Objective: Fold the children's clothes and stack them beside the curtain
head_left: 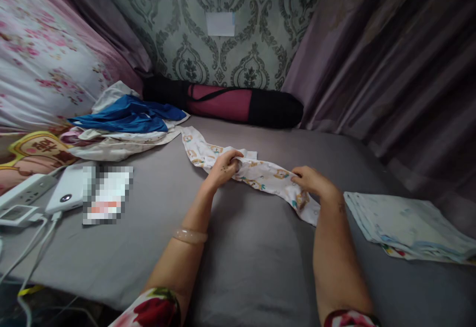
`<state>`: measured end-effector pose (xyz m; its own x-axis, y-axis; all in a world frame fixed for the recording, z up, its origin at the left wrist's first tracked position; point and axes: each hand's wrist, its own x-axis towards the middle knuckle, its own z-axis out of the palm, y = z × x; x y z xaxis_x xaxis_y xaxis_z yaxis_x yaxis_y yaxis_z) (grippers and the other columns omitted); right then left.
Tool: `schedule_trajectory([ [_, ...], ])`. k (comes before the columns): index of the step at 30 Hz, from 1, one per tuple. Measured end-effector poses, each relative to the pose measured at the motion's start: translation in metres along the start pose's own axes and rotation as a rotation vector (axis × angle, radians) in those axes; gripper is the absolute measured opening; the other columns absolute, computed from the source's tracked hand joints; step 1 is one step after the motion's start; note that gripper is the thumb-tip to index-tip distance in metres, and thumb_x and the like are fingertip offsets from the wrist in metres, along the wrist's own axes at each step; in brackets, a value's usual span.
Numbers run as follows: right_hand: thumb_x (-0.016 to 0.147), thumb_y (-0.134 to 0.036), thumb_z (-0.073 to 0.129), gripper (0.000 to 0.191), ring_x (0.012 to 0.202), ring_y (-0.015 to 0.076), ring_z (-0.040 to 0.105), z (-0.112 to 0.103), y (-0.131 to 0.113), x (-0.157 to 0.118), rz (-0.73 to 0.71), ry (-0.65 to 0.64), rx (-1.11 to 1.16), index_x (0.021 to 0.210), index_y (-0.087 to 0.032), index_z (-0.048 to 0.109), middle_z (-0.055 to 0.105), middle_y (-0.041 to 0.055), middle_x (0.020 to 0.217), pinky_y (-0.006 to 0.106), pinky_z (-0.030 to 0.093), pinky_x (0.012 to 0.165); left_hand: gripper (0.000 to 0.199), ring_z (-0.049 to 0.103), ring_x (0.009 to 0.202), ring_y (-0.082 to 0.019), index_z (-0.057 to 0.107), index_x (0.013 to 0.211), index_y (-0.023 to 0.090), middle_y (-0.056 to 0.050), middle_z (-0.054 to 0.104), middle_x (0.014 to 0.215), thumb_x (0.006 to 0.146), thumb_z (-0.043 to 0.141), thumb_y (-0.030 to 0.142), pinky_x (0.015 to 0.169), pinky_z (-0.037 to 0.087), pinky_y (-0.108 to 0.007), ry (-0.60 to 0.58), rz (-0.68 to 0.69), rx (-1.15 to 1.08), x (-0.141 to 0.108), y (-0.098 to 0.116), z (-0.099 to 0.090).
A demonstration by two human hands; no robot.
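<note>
On the grey sheet [245, 247] of a bed, near its middle, a printed cloth [260, 174] is stretched out in a long, rumpled band running from upper left to lower right. Its left part is gripped by the left hand [223, 168]: the fingers [235, 157] are curled over the upper edge of the cloth and pressed together on a bunched fold, with the thumb tucked beneath. Its right part is held by the right hand [314, 181], whose fingers are bent down and pinched on the fabric, so that the cloth passes under the knuckles and comes out below the wrist as a loose end. Between the two hands the cloth lies flat on the sheet. A pale bangle [189, 236] is worn on the left forearm.

Just beside the right forearm, to the right, a stack of folded cloths [405, 225] is laid on the sheet, apart from the held cloth. At the far left a heap of clothes [126, 124] with a blue piece on top is seen, touching the far end of the printed cloth. Against the patterned wall a dark and red roll [238, 104] is laid. At the left edge a white power strip [26, 193] and a white device [69, 193] are placed.
</note>
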<state>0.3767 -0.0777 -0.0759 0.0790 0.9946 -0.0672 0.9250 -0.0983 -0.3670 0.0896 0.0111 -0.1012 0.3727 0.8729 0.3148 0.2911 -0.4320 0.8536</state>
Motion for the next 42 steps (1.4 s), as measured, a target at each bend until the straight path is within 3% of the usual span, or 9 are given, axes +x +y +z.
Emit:
schedule_trajectory([
  [3,0.082,-0.025,0.063,0.022,0.083,0.0218,0.067,0.011,-0.016,0.010,0.008,0.056,-0.063,0.100,-0.020,0.073,0.074,0.0086,0.093,0.030,0.047,0.072,0.027,0.057,0.077,-0.018,0.069,0.093,0.019,-0.002,0.065,0.082,0.075,0.049,0.015,0.076,0.045,-0.030,-0.029,0.020,0.005,-0.001,0.003,0.001],
  [8,0.093,-0.031,0.052,0.037,0.119,0.0231,0.057,0.031,-0.077,0.014,-0.330,0.278,0.109,0.129,-0.021,0.058,0.063,0.0095,0.129,0.040,0.037,0.105,0.024,0.057,0.080,-0.019,0.069,0.094,0.021,-0.002,0.066,0.086,0.076,0.054,0.017,0.075,0.044,-0.030,-0.062,0.053,0.010,-0.003,0.012,0.000],
  [15,0.098,-0.034,0.044,0.026,0.102,0.0220,0.062,0.049,-0.101,0.018,-0.328,0.352,0.221,0.111,-0.020,0.062,0.067,0.0087,0.109,0.032,0.045,0.089,0.028,0.056,0.091,-0.024,0.067,0.095,0.021,-0.006,0.061,0.092,0.074,0.051,0.010,0.085,0.043,-0.038,0.046,0.116,0.299,-0.004,0.008,0.007],
  [21,0.098,-0.039,0.041,0.028,0.100,0.0244,0.060,0.023,-0.090,0.011,-0.199,0.640,0.176,0.105,-0.021,0.061,0.066,0.0102,0.106,0.034,0.046,0.085,0.038,0.049,0.114,-0.032,0.063,0.102,0.023,-0.012,0.055,0.117,0.070,0.053,0.004,0.099,0.033,-0.049,0.458,0.073,0.531,-0.006,0.007,0.007],
  [28,0.095,-0.041,0.049,0.026,0.097,0.0247,0.062,0.000,-0.095,-0.002,-0.247,0.669,0.205,0.101,-0.021,0.065,0.068,0.0097,0.103,0.036,0.047,0.084,0.014,0.051,0.112,-0.029,0.058,0.089,0.022,-0.010,0.058,0.108,0.080,0.052,0.014,0.097,0.036,-0.045,0.631,0.062,0.385,-0.002,0.014,0.004],
  [32,0.091,-0.042,0.056,0.025,0.086,0.0214,0.064,-0.018,-0.098,-0.019,-0.259,0.578,0.317,0.096,-0.021,0.068,0.071,0.0063,0.094,0.033,0.048,0.077,0.007,0.057,0.104,-0.024,0.055,0.082,0.021,-0.007,0.062,0.103,0.080,0.050,0.015,0.089,0.043,-0.038,0.511,0.109,0.068,-0.002,0.024,-0.013],
  [35,0.087,-0.047,0.060,0.028,0.076,0.0182,0.064,-0.038,-0.093,-0.037,-0.278,0.413,0.483,0.091,-0.021,0.069,0.071,0.0038,0.085,0.029,0.049,0.068,0.005,0.058,0.074,-0.018,0.053,0.076,0.022,-0.001,0.058,0.073,0.079,0.051,0.019,0.068,0.046,-0.030,0.336,0.094,-0.140,-0.007,0.042,-0.035],
  [38,0.083,-0.051,0.064,0.031,0.066,0.0156,0.062,-0.052,-0.082,-0.049,-0.261,0.248,0.637,0.089,-0.021,0.070,0.070,0.0022,0.078,0.025,0.048,0.058,0.007,0.049,0.055,-0.014,0.055,0.073,0.021,0.003,0.045,0.058,0.080,0.054,0.023,0.053,0.039,-0.025,0.132,0.002,-0.282,-0.014,0.060,-0.052],
  [42,0.079,-0.052,0.067,0.033,0.061,0.0141,0.060,-0.045,-0.064,-0.038,-0.167,0.152,0.688,0.086,-0.020,0.072,0.070,0.0019,0.076,0.024,0.045,0.053,0.017,0.050,0.053,-0.012,0.061,0.082,0.021,0.002,0.054,0.062,0.081,0.063,0.038,0.048,0.036,-0.023,-0.214,-0.185,-0.398,-0.016,0.060,-0.052],
])
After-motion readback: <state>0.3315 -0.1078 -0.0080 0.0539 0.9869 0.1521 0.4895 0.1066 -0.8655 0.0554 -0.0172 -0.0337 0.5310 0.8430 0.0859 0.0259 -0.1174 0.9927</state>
